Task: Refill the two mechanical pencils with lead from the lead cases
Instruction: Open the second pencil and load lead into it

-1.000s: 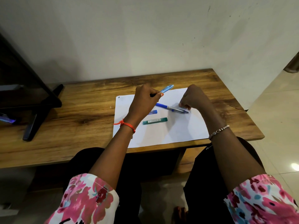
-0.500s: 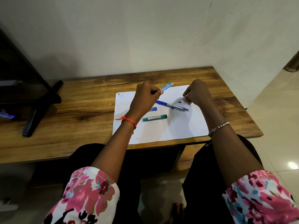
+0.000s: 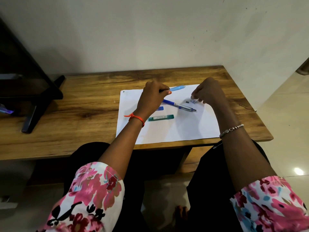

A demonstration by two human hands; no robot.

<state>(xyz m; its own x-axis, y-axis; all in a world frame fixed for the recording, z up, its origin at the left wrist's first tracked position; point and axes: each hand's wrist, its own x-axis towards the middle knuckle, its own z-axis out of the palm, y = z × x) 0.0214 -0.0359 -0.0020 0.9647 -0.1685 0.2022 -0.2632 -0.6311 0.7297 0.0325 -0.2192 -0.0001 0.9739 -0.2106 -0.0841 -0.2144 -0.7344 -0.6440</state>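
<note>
My left hand (image 3: 153,96) grips a light blue mechanical pencil (image 3: 177,88) above the far edge of the white paper (image 3: 167,131), with the pencil's free end pointing right. A dark blue and silver mechanical pencil (image 3: 178,105) lies slanted on the paper between my hands. My right hand (image 3: 209,93) is curled, its fingertips pinching a small clear cap (image 3: 194,101) that touches the paper. A tiny dark piece (image 3: 187,101) lies just left of the cap. A green lead case (image 3: 160,117) lies flat nearer to me. A blue lead case (image 3: 160,108) is partly hidden by my left hand.
The paper lies on a wooden table (image 3: 83,106) set against a white wall. A black stand (image 3: 33,91) occupies the table's left end. The table's right edge borders a tiled floor (image 3: 287,114). My knees are under the front edge.
My right hand left the end of the dark blue pencil and moved up and right. A tiny dark piece and a clear cap now sit on the paper. My left hand barely moved.
</note>
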